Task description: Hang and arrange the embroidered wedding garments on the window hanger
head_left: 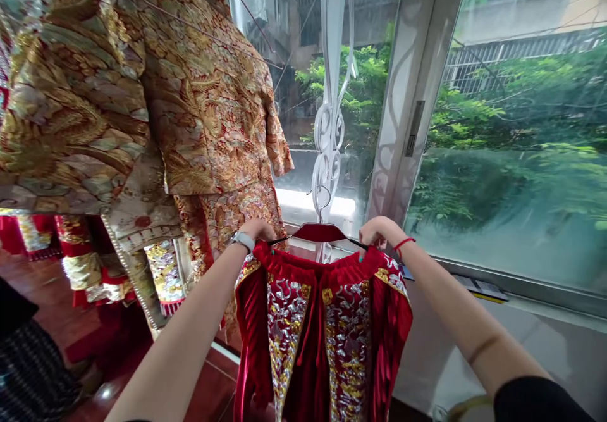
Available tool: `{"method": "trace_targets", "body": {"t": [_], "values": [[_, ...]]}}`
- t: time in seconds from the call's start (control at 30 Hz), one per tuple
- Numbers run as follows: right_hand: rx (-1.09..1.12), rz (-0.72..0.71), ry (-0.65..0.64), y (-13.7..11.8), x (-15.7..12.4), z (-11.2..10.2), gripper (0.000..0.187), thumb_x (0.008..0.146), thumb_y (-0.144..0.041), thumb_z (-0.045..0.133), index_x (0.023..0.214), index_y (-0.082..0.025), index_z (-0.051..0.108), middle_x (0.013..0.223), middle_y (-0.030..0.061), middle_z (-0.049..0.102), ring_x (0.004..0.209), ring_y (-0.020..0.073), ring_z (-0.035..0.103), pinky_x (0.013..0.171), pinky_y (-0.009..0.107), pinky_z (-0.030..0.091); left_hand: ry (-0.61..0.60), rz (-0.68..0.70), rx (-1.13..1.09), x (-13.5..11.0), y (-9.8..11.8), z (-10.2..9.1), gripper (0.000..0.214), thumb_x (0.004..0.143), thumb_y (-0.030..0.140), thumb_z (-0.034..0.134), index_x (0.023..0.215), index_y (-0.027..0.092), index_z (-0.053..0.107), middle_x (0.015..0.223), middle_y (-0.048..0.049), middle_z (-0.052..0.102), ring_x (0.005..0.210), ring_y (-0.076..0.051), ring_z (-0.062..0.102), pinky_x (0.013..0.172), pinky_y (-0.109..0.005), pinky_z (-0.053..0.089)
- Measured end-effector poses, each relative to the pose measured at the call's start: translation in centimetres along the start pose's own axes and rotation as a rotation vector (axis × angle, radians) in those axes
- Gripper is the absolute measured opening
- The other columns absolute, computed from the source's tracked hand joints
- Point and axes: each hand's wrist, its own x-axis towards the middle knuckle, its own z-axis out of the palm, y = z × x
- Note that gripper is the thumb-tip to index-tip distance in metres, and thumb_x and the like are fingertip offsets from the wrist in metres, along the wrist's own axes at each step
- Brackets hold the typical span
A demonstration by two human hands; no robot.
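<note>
A red velvet garment (pixel 322 327) with silver and gold embroidery hangs on a red hanger (pixel 318 232) in front of me. My left hand (pixel 257 229) is closed on the garment's left top edge at the hanger's arm; a watch sits on that wrist. My right hand (pixel 377 232) is closed on the right top edge; a red cord circles that wrist. The hanger's metal hook (pixel 324 202) sticks up between my hands.
Gold and red embroidered jackets (pixel 142 93) hang at upper left, with skirts below. A white ornate metal post (pixel 331 124) stands behind the hanger. A large window (pixel 512 131) with greenery outside fills the right. Dark red wood floor (pixel 47 295) lies at lower left.
</note>
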Motion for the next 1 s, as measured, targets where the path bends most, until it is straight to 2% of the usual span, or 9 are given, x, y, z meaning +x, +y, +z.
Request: {"method": "trace_targets", "body": {"t": [0.1,0.17,0.23,0.3,0.43,0.53,0.6,0.8,1.0], "values": [[-0.034,-0.06,0.137,0.0,0.1,0.5,0.018,0.06,-0.027,0.076,0.051,-0.017,0.065,0.04,-0.0002,0.052,0.044,0.016,0.054,0.052,0.031,0.047,-0.114,-0.075,-0.014,-1.2,-0.8,0.0,0.016,0.057,0.021,0.071,0.047,0.018,0.058,0.037,0.0059,0.049,0.036,-0.01,0.041,0.042,-0.023,0.033],[-0.036,-0.09,0.244,0.2,-0.6,0.8,0.015,0.062,-0.015,0.069,0.048,-0.017,0.065,0.038,0.0011,0.052,0.046,0.0176,0.056,0.055,0.031,0.047,-0.088,-0.091,-0.052,-2.4,-1.1,-0.3,0.01,0.055,0.02,0.066,0.048,0.017,0.06,0.038,0.0038,0.05,0.037,-0.011,0.043,0.042,-0.024,0.032],[-0.016,-0.116,0.359,0.4,-1.6,1.0,0.017,0.066,-0.01,0.06,0.052,-0.016,0.069,0.04,0.0021,0.055,0.046,0.0181,0.058,0.057,0.03,0.046,0.015,-0.081,-0.099,-3.6,-0.9,-0.5,0.01,0.06,0.024,0.061,0.054,0.016,0.062,0.042,0.0027,0.052,0.04,-0.013,0.045,0.044,-0.025,0.033],[0.026,-0.138,0.487,0.7,-2.7,1.1,0.026,0.072,-0.011,0.051,0.068,-0.016,0.076,0.05,0.0037,0.064,0.052,0.0183,0.062,0.061,0.029,0.048,0.15,-0.05,-0.137,-4.6,0.1,-0.5,0.013,0.066,0.027,0.057,0.062,0.016,0.062,0.047,0.0021,0.055,0.045,-0.013,0.048,0.047,-0.025,0.034],[0.109,-0.151,0.745,0.9,-4.5,1.4,0.039,0.081,-0.016,0.042,0.1,-0.016,0.076,0.095,0.0095,0.077,0.088,0.0228,0.07,0.081,0.032,0.051,0.369,0.04,-0.189,-6.3,3.8,0.3,0.017,0.075,0.03,0.053,0.077,0.016,0.062,0.065,-0.0007,0.063,0.059,-0.015,0.055,0.057,-0.025,0.037],[0.244,-0.189,0.974,1.3,-6.0,2.4,0.04,0.084,-0.022,0.041,0.105,-0.014,0.074,0.106,0.0116,0.075,0.099,0.0243,0.069,0.091,0.036,0.049,0.484,0.156,-0.193,-8.2,5.6,1.2,0.016,0.08,0.03,0.052,0.082,0.017,0.061,0.072,-0.0014,0.065,0.066,-0.016,0.058,0.063,-0.026,0.039],[0.345,-0.243,1.089,1.6,-7.0,3.6,0.038,0.085,-0.026,0.044,0.104,-0.014,0.074,0.105,0.0111,0.075,0.096,0.025,0.07,0.09,0.038,0.051,0.509,0.206,-0.165,-9.7,5.3,2.1,0.015,0.083,0.03,0.051,0.084,0.018,0.061,0.073,-0.0014,0.066,0.066,-0.016,0.059,0.064,-0.026,0.04],[0.319,-0.373,1.055,2.4,-8.7,8.0,0.035,0.088,-0.03,0.046,0.105,-0.018,0.073,0.106,0.0098,0.075,0.094,0.0255,0.07,0.089,0.04,0.053,0.459,0.134,-0.052,-12.9,1.0,4.4,0.017,0.086,0.028,0.05,0.089,0.02,0.064,0.075,-0.0022,0.069,0.068,-0.019,0.063,0.066,-0.027,0.043],[0.201,-0.371,0.998,3.3,-8.3,10.7,0.041,0.089,-0.025,0.042,0.124,-0.019,0.062,0.102,0.0089,0.072,0.077,0.0213,0.065,0.079,0.037,0.052,0.548,0.216,0.016,-13.2,-0.6,5.0,0.026,0.091,0.03,0.046,0.108,0.019,0.062,0.09,-0.0068,0.07,0.083,-0.023,0.065,0.078,-0.033,0.048]]}}
